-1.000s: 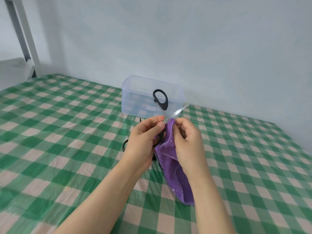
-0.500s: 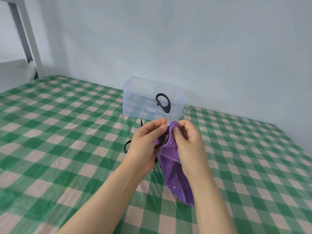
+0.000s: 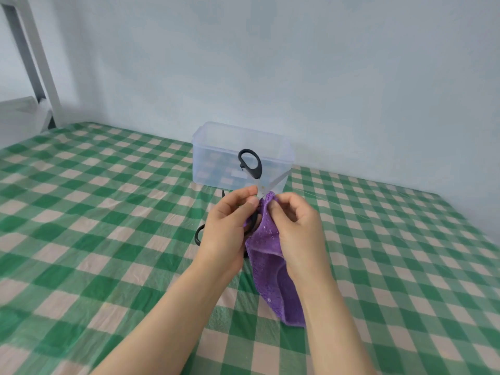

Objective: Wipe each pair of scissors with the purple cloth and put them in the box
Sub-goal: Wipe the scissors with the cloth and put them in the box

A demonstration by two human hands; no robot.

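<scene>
Pinching the purple cloth (image 3: pixel 270 255) round a blade, the right hand (image 3: pixel 297 228) has its fingers (image 3: pixel 276 205) curled tight. The left hand (image 3: pixel 230 226) grips the scissors (image 3: pixel 250 165) near the pivot, fingers closed on them. The scissors are spread open, held in the air in front of the clear box (image 3: pixel 216 147), one handle up. Likely stiff, with slick, sharp blades, so safest taken by the black loops. The cloth is soft and hangs limp. A second pair (image 3: pixel 199 235) lies on the checked table (image 3: pixel 94 212), partly hidden behind the left hand.

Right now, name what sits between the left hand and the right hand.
In the head view: the purple cloth, with the scissors rising above it.
</scene>
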